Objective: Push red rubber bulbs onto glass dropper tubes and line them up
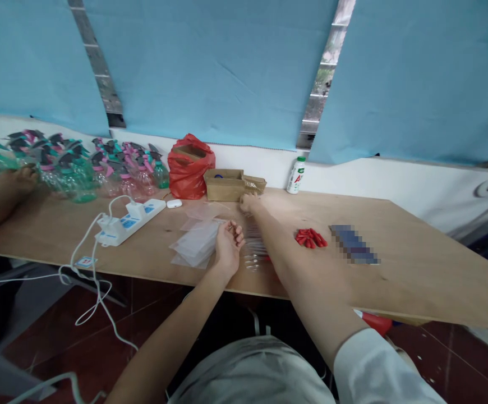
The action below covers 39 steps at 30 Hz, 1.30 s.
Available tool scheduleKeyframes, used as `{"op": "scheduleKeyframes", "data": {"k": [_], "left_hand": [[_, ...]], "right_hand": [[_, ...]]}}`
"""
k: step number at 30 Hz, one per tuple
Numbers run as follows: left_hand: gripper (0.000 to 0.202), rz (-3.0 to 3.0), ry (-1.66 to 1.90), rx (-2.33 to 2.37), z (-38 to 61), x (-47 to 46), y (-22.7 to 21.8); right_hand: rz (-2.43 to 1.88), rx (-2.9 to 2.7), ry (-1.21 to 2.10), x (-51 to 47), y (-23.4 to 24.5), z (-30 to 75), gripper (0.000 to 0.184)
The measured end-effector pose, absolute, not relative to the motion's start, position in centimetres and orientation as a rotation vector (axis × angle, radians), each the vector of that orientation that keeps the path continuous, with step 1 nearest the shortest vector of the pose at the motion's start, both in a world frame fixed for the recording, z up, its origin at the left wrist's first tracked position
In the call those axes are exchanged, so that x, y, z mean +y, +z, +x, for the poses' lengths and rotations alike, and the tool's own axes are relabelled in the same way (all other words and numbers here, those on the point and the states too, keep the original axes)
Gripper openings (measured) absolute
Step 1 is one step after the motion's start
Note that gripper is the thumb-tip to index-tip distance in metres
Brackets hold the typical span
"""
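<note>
My left hand point(229, 244) rests at the right edge of a pile of clear plastic sleeves point(197, 242), its fingers loosely curled and a little apart, with nothing visible in them. Stretched farther away, my right hand point(250, 203) is at the front of a small brown box point(256, 183); its fingers are partly hidden, so I cannot tell whether they grip anything. Between my forearms lie several thin, clear and silvery items point(253, 249), too blurred to name, with a bit of red beside them. Several small red pieces point(311, 238) form a heap right of my right forearm.
A larger open cardboard box point(224, 186) and a red plastic bag point(190, 168) stand by the wall. Farther left are a power strip point(132, 222) with cables, several spray bottles point(79, 174) and another person's hand point(23, 180). A white bottle point(296, 175) and pixelated dark object point(353, 244) are right.
</note>
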State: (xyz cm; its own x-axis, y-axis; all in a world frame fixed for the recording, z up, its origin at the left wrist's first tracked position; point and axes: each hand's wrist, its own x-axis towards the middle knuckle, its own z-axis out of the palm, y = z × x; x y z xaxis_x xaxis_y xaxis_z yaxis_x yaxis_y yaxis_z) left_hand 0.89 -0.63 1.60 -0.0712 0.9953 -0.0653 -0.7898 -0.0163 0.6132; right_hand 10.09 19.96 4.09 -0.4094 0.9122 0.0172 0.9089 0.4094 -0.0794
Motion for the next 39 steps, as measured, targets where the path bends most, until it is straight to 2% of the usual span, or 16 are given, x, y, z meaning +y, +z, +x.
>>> {"op": "scheduleKeyframes", "data": {"k": [12, 18, 24, 29, 36, 39], "left_hand": [[0.019, 0.442, 1.539, 0.6, 0.8, -0.7, 1.8], [0.016, 0.436, 1.531, 0.589, 0.8, -0.4, 1.7], [0.014, 0.44, 1.534, 0.59, 0.8, -0.5, 1.8], [0.014, 0.433, 1.535, 0.607, 0.8, -0.5, 1.9], [0.015, 0.424, 1.535, 0.611, 0.7, -0.4, 1.8], [0.013, 0.425, 1.537, 0.608, 0.7, -0.3, 1.8]], "right_hand": [[-1.85, -2.609, 0.223, 21.3, 5.1, 13.6, 0.032], [-1.84, -2.682, 0.313, 21.5, 5.4, 15.3, 0.036], [-1.763, -2.696, 0.335, 21.6, 5.3, 18.1, 0.026], [-1.614, -2.73, 0.263, 21.8, 5.0, 19.2, 0.031], [-1.52, -2.789, 0.095, 21.6, 4.9, 18.8, 0.023], [-1.504, -2.766, 0.017, 21.4, 4.8, 19.0, 0.026]]}}
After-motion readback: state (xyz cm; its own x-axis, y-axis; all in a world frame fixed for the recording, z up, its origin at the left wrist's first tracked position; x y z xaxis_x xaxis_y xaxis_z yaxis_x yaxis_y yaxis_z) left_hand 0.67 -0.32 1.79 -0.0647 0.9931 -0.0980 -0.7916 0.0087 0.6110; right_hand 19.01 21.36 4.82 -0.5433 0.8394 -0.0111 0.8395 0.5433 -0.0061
